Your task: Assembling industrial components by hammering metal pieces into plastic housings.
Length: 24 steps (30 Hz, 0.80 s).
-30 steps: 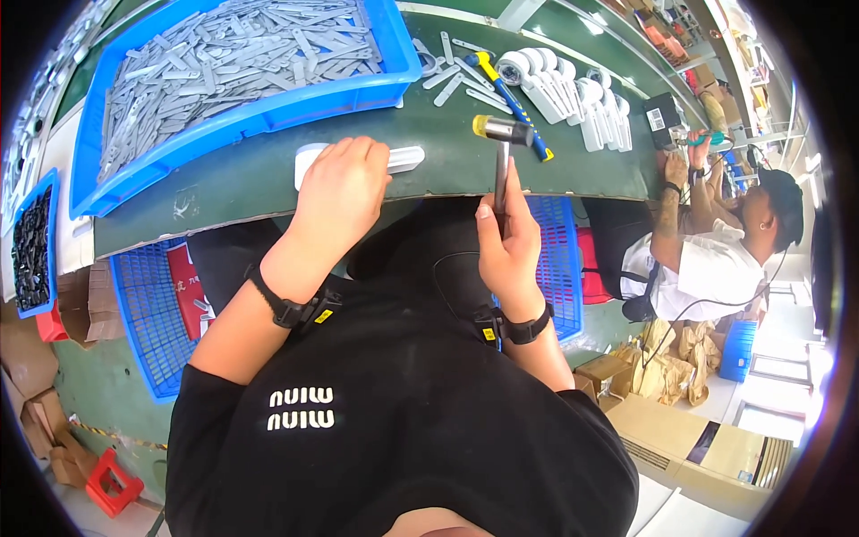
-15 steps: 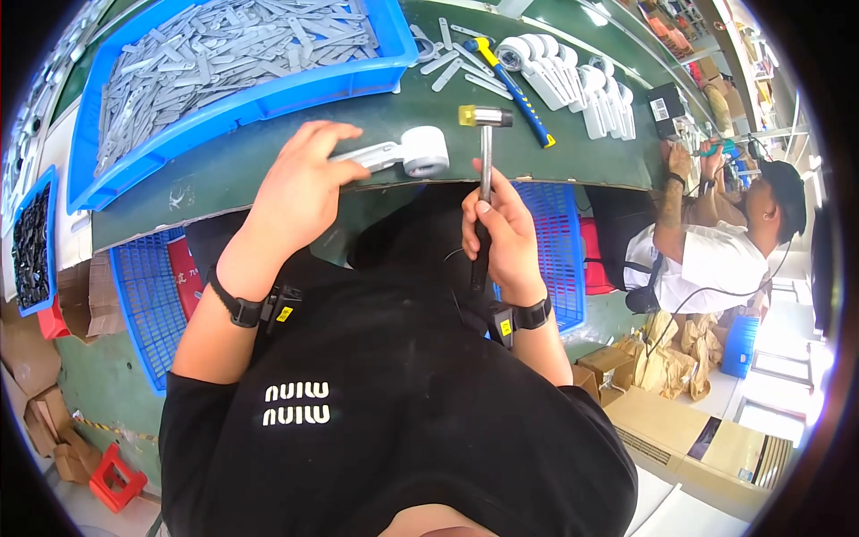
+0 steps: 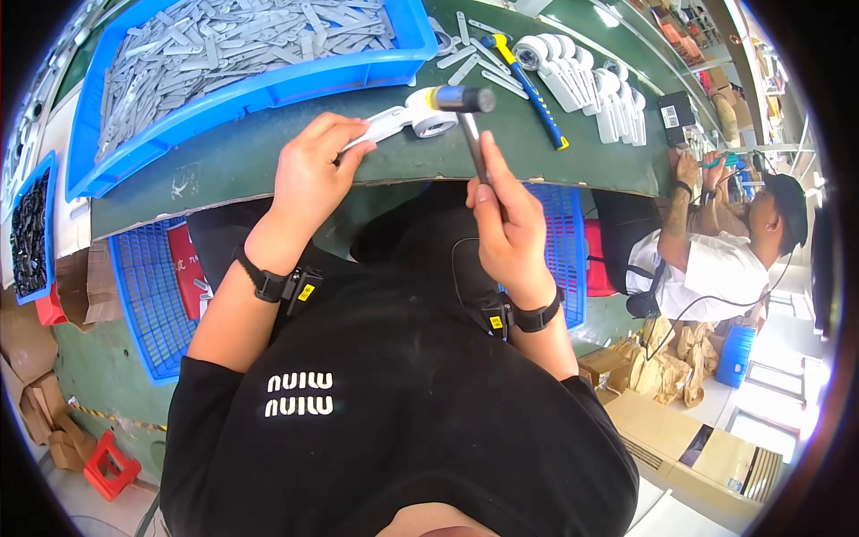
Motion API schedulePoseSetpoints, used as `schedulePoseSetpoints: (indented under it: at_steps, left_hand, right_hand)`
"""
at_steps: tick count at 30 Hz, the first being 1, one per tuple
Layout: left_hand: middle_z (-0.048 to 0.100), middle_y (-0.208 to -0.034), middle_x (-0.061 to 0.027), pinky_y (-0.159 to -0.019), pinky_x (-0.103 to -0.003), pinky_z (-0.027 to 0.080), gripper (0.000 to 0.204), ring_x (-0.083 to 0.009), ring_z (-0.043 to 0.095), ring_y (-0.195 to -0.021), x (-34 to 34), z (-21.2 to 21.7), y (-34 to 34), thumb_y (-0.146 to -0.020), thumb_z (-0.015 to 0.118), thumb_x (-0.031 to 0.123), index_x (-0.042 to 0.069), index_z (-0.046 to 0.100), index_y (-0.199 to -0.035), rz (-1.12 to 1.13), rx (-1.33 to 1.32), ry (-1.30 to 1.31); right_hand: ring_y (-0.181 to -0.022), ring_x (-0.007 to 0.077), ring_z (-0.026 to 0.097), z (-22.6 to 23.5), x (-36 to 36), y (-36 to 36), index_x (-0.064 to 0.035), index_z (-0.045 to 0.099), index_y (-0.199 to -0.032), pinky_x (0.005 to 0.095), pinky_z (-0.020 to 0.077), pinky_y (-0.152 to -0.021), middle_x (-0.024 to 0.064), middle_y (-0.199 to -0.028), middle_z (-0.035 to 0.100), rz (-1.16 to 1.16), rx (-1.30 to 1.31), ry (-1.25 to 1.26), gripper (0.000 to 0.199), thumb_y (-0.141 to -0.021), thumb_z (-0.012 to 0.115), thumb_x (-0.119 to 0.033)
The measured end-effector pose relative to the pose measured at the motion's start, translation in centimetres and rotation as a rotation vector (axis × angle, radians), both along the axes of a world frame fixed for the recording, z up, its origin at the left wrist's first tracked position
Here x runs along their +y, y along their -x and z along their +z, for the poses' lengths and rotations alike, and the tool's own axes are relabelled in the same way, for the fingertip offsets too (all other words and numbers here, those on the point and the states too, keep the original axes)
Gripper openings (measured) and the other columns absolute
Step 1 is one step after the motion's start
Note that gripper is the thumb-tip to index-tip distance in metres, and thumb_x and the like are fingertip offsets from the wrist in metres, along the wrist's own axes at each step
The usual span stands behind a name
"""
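Note:
My left hand (image 3: 315, 174) pinches the grey-white handle of a part with a round, ring-shaped head (image 3: 436, 124), which lies by the table's near edge. Closed round the shaft of a small mallet (image 3: 471, 134) is my right hand (image 3: 512, 215). The mallet has a yellow face and a black face. Its yellow face overlaps the top of the round head; whether they touch I cannot tell. The mallet's lower grip is hidden by my hand.
A blue bin (image 3: 268, 97) full of flat grey strips (image 3: 224, 54) stands at the far left. Beyond my right hand lie a blue-and-yellow hammer (image 3: 534, 94) and several white round-headed parts (image 3: 564, 72). A co-worker (image 3: 707, 259) sits at the right. Blue baskets (image 3: 152, 304) stand below.
The mallet has swung left and tilted, bringing its yellow face over the round head. My left hand and the part have shifted slightly right and away from me.

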<state>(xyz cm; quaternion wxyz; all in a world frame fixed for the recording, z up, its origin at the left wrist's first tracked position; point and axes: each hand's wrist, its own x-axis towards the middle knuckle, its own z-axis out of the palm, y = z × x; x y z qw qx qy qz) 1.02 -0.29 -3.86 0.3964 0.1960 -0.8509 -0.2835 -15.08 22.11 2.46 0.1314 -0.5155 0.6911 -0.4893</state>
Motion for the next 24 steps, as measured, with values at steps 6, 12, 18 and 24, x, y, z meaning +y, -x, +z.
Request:
schedulePoseSetpoints:
  at_steps: [6, 12, 18, 24]
  left_hand:
    - [0.079, -0.112, -0.0138, -0.081, -0.039, 0.064, 0.022, -0.0343, 0.079, -0.097, -0.1, -0.9, 0.5, -0.092, 0.089, 0.006, 0.001, 0.081, -0.112, -0.02, 0.036, 0.04]
    - [0.076, -0.107, -0.0133, -0.078, -0.04, 0.063, 0.021, -0.0344, 0.078, -0.093, -0.1, -1.0, 0.5, -0.092, 0.088, 0.004, 0.0, 0.08, -0.111, -0.003, 0.017, 0.064]
    - [0.076, -0.107, -0.0131, -0.077, -0.04, 0.063, 0.021, -0.0342, 0.078, -0.092, -0.1, -0.7, 0.4, -0.091, 0.087, 0.003, -0.001, 0.079, -0.11, -0.021, 0.022, 0.078]
    - [0.072, -0.104, -0.0094, -0.071, -0.043, 0.059, 0.016, -0.0329, 0.073, -0.081, -0.2, -1.4, 0.7, -0.095, 0.085, 0.01, 0.004, 0.078, -0.108, -0.019, 0.085, 0.08]
  right_hand:
    - [-0.078, 0.0257, 0.063, -0.4, -0.9, -0.6, 0.0011, 0.049, -0.168, 0.0339, 0.0556, -0.078, 0.0131, -0.094, 0.066, -0.149, 0.31, 0.162, 0.067, -0.103, 0.057, 0.012]
    - [-0.079, 0.0396, 0.067, -0.6, -1.8, 0.3, -0.0009, 0.051, -0.167, 0.0436, 0.0568, -0.078, 0.0214, -0.095, 0.069, -0.093, 0.34, -0.071, 0.067, -0.101, 0.058, 0.01]
    - [-0.078, 0.0326, 0.067, -1.0, -2.6, 0.6, 0.003, 0.049, -0.167, 0.0386, 0.0572, -0.078, 0.0184, -0.092, 0.067, 0.104, 0.376, -0.235, 0.067, -0.101, 0.058, 0.011]
    - [-0.085, 0.0397, 0.073, -1.2, -3.3, -0.3, 0.0021, 0.052, -0.166, 0.0412, 0.0584, -0.083, 0.026, -0.099, 0.072, -0.088, 0.241, -0.114, 0.068, -0.099, 0.057, 0.01]
